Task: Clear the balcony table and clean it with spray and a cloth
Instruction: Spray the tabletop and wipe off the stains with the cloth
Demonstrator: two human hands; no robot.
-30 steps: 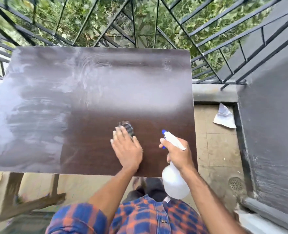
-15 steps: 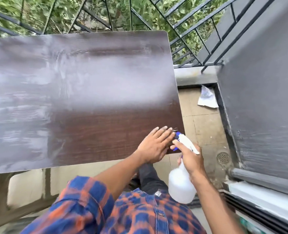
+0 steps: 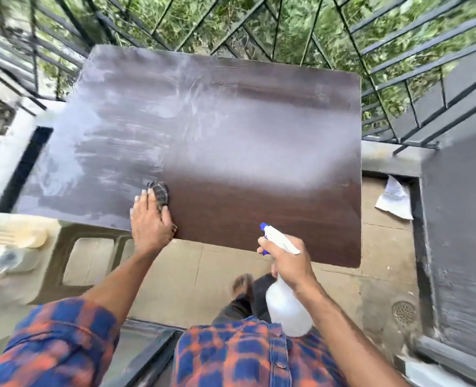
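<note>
Streaky balcony table (image 3: pixel 259 135), my left hand (image 3: pixel 150 224) flat on the cloth (image 3: pixel 160 192), my right hand (image 3: pixel 290 261) gripping the spray bottle (image 3: pixel 287 311).

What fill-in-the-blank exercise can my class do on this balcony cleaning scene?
1. A dark crumpled ____ is pressed onto the dark brown wooden table.
2. The white plastic spray bottle has a ____ nozzle tip.
3. A crumpled white paper lies on the tiled ____ beside the table.
Missing words: cloth; blue; floor.
</note>
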